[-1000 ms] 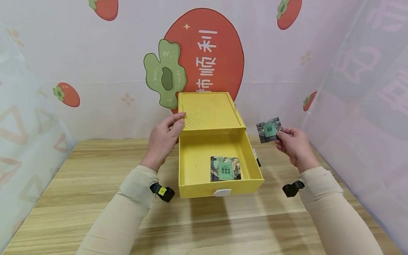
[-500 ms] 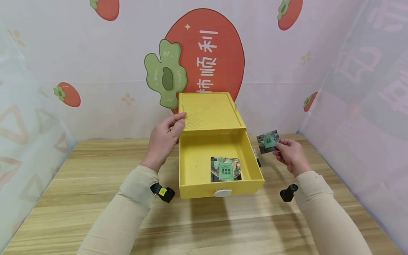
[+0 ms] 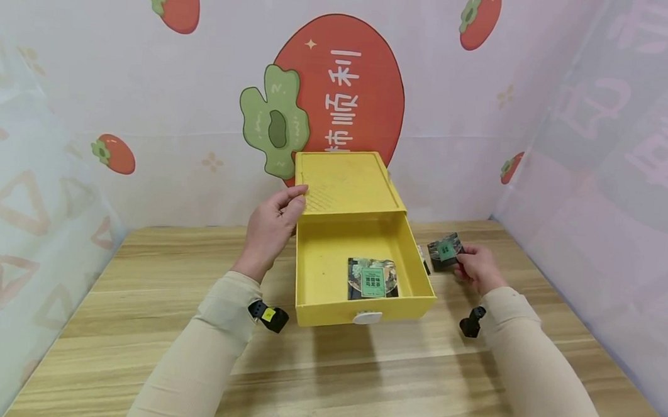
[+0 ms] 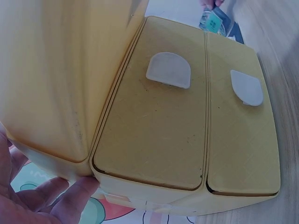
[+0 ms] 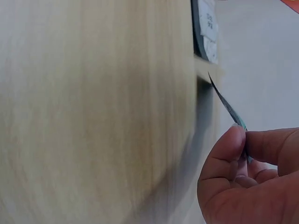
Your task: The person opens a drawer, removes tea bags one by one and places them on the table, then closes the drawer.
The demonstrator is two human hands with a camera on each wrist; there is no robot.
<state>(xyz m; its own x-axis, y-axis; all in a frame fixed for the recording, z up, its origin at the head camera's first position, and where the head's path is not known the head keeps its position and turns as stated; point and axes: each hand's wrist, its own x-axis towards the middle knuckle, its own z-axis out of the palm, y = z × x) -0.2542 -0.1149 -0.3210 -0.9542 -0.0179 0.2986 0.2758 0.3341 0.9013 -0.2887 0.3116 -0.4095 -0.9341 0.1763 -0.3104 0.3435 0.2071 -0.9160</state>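
A yellow drawer cabinet (image 3: 347,181) stands tilted in the head view, its top drawer (image 3: 326,258) pulled out. My left hand (image 3: 273,227) holds the cabinet's front left corner; the left wrist view shows its fingers (image 4: 74,198) against the side wall. Inside the drawer lies a dark tea sachet (image 3: 372,280) with a green label. My right hand (image 3: 480,270) pinches a similar tea sachet (image 3: 444,249) between thumb and fingers, low beside the cabinet's right side. Edge-on, that sachet (image 5: 229,107) shows in the right wrist view. Whether it touches the table is unclear.
Two more drawer fronts, with white handles (image 4: 169,70), are shut below the open one. A black and white packet-like thing (image 3: 424,258) lies close to the cabinet's right side. Wood-grain table (image 3: 163,325) spreads around; a printed cloth backdrop (image 3: 203,101) stands behind.
My right hand has lowered the sachet from above the table down beside the cabinet. My left hand, the cabinet and the sachet in the drawer stay as they were.
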